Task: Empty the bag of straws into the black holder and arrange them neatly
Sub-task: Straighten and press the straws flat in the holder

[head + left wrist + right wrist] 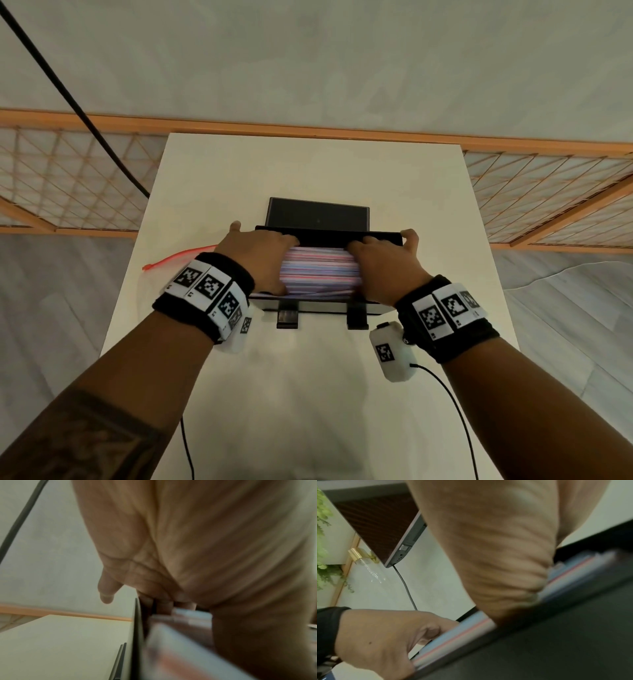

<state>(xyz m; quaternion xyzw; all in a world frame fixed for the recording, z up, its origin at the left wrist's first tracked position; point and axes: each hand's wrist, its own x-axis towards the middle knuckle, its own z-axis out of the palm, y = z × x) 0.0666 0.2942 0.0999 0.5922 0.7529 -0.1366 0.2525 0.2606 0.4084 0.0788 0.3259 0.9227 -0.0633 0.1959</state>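
Striped straws (pixel 320 274) lie sideways in black holder (pixel 329 235) at table (pixel 212 171) centre. Your left hand (pixel 255 260) grasps bundle's left end, right hand (pixel 385 267) grasps its right end, fingers curled over straws, thumbs up behind holder's rear wall. Clear bag (pixel 178 255), red zip, lies left of holder.

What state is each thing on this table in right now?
Straws: lying sideways in the holder, pressed together from both ends.
Holder: lid open, on the table.
Bag: lying on the table behind the left wrist; contents hidden.
Left hand: fingers curled over the left end of the straws.
Right hand: fingers curled over the right end of the straws.
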